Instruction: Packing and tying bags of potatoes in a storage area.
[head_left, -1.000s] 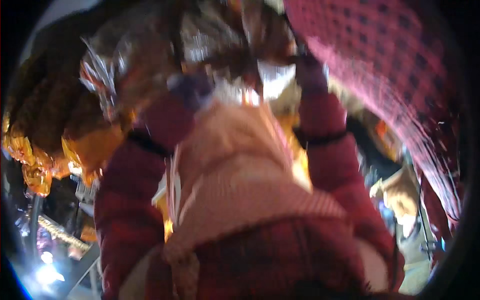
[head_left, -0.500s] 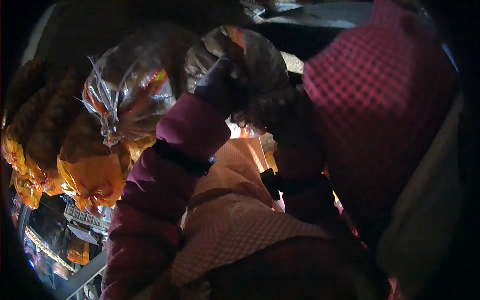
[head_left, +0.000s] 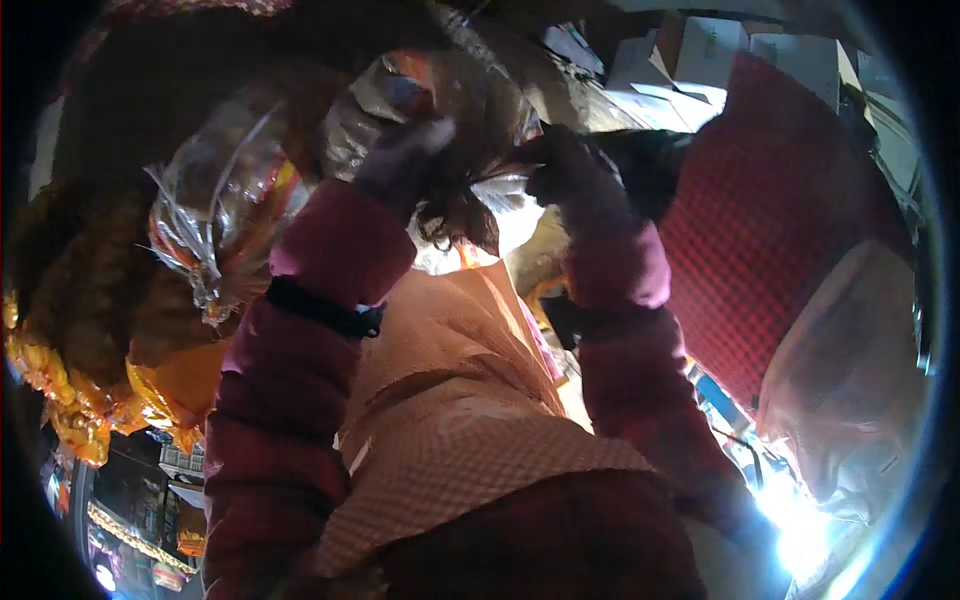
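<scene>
A clear plastic bag [head_left: 495,100] with dark contents and an orange-red print stands before me at the top middle. My left hand [head_left: 405,165], dark in shadow, is closed on its left side. On the bag's right edge, my right hand [head_left: 580,180] has its fingers bent in against the crinkled plastic. The exact finger grip is partly lost in shadow. Under the hands, bright light falls on the bag's pale, reddish-marked lower part [head_left: 465,257]. To the left sits another clear bag [head_left: 220,230], its gathered neck tied.
Several dark-filled bags with orange plastic ends [head_left: 175,385] crowd the left. A large red checked sack-like bulk [head_left: 770,230] and a pale translucent sack [head_left: 850,380] stand at right. White cartons [head_left: 710,55] lie behind. Orange-pink checked cloth [head_left: 440,400] covers my front.
My right hand has come out of the dark and up to the bag's right edge. My left hand sits slightly further left in view. The view has shifted, showing cartons and a bright light at right.
</scene>
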